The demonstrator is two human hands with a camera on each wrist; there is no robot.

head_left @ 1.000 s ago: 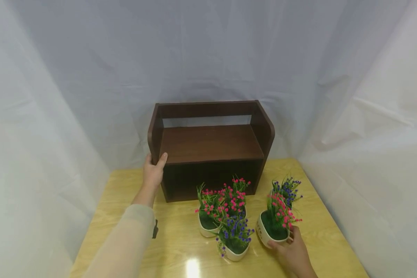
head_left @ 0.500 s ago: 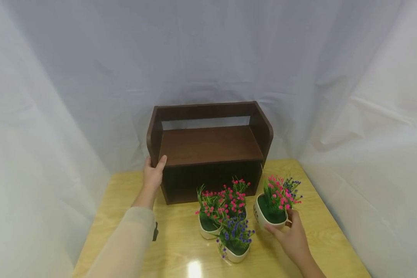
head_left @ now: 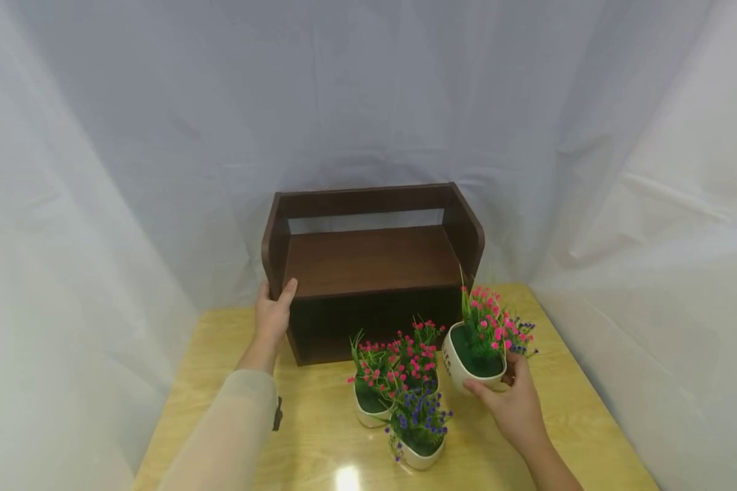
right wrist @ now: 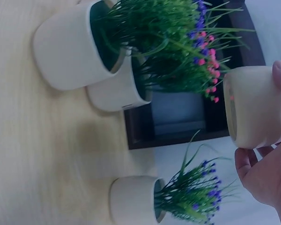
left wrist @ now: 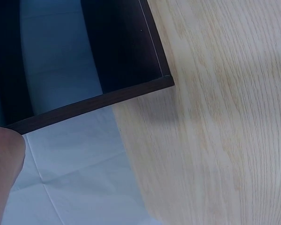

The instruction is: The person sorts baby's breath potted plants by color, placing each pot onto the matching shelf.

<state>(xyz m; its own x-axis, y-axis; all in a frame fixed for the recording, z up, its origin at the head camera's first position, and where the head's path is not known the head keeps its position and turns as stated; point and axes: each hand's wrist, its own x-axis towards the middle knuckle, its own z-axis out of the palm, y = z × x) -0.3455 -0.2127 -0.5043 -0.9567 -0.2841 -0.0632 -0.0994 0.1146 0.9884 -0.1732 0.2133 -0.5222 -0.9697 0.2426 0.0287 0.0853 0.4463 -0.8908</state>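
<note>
The pink-flowered potted plant is in the person's right hand, held clear of the wooden table, near the right front corner of a dark brown two-tier shelf. The right fingers and thumb are curled round its white pot; dark lettering shows on the left side of that pot, and the right wrist view shows its underside apart from the tabletop. The left hand grips the left side panel of the shelf, its thumb at the front edge by the upper board; in the left wrist view only part of that thumb appears. Just behind the held plant, and partly hidden by it, a blue-flowered potted plant stands to the right of the shelf. To the left of the right hand, three more plants stand close together in front of the shelf: a left pink-flowered plant, a rear pink-flowered plant partly hidden by its neighbours, and a front blue-flowered plant nearest the person. A pale sleeve covers the left forearm. White sheeting hangs behind the table and on both sides.
</note>
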